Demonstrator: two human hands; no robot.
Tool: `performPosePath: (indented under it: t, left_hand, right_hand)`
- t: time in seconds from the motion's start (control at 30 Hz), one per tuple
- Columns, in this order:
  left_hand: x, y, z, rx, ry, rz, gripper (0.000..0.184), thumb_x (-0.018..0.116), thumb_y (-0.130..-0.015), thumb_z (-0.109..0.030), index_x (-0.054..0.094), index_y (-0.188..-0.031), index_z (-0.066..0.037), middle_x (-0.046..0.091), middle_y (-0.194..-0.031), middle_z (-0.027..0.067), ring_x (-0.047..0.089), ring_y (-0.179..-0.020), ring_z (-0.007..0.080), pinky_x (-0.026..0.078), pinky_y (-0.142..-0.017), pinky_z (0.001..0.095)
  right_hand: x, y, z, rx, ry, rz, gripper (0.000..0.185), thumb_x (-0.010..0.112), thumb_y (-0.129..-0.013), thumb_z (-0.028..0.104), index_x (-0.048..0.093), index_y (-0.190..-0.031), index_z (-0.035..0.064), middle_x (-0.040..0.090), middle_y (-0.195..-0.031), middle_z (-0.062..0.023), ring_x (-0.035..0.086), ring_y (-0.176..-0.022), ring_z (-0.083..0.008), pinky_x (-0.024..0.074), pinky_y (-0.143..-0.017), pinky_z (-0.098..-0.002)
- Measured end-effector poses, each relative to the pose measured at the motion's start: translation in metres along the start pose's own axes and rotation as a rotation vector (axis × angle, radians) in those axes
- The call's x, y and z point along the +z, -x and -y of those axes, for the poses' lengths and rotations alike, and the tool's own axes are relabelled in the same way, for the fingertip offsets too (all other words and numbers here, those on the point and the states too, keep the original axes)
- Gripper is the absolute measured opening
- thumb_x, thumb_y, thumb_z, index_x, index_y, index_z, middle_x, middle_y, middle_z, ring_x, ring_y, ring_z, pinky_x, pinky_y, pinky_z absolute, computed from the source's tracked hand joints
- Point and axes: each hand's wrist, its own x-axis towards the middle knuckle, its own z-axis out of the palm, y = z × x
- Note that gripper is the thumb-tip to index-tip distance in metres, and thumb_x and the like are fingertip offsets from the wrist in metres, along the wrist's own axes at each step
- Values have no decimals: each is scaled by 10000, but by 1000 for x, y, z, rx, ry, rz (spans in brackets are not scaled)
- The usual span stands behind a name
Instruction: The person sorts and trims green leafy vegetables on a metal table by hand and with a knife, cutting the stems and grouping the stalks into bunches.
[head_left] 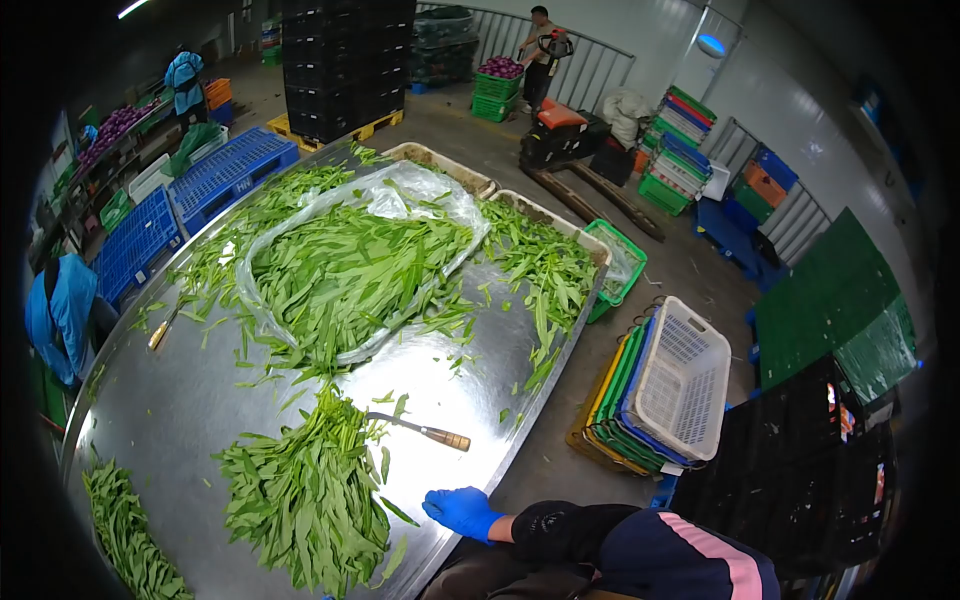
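Head view: the bunch of leafy greens (305, 500) lies on the metal table (190, 400), its long axis running from gathered stems at the far end to leaves spread nearer the body. Right of it, a little apart, is the nearer right hand (462, 513), its gloved fingers curled with nothing seen in them, while only a speck of blue (329, 597) shows below it, and I cannot tell the left hand's state. Beside its stems lies the curved knife (440, 436); beyond them, the bagged greens (360, 260).
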Motion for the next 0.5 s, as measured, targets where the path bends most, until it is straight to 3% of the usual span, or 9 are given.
performPosePath:
  t: [0.5]
  left_hand:
    - [3, 2, -1, -34, -30, 53, 732, 426, -913, -589, 434, -1392, -36, 467, -1387, 204, 373, -1311, 410, 255, -1094, 549]
  right_hand:
    - [-8, 1, 3, -8, -25, 5, 237, 488, -946, 366, 604, -933, 160, 665, -767, -88, 645, -663, -316, 495, -562, -460]
